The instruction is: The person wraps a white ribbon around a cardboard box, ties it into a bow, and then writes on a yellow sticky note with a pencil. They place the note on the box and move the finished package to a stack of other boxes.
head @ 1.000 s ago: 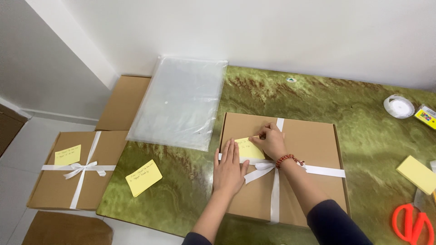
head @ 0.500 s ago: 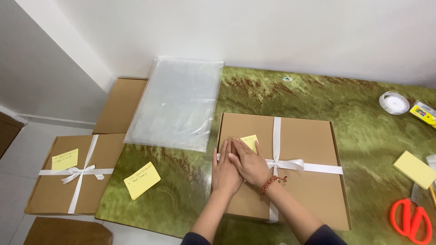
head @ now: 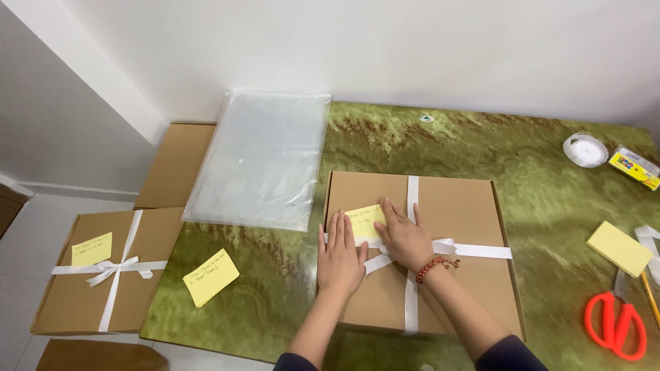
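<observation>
A flat brown cardboard box (head: 467, 227) tied with a white ribbon (head: 411, 196) lies on the green marbled table (head: 522, 158). A yellow sticky note (head: 364, 218) sits on its lid near the left edge. My left hand (head: 340, 254) lies flat on the box's left part, fingers together, just left of the note. My right hand (head: 404, 237), with a red bead bracelet on the wrist, rests palm down on the note's right edge and over the ribbon's bow. Neither hand grips anything.
A clear plastic bag (head: 265, 158) lies left of the box. A loose yellow note (head: 211, 277) is near the table's left corner. Another ribboned box (head: 103, 271) and plain cartons (head: 175, 165) sit lower left. Tape roll (head: 585, 150), sticky pad (head: 619, 248) and red scissors (head: 614, 324) lie right.
My right hand has come down from the note's top corner and now lies flat over the note's right edge and the bow. My left hand has stayed flat on the lid.
</observation>
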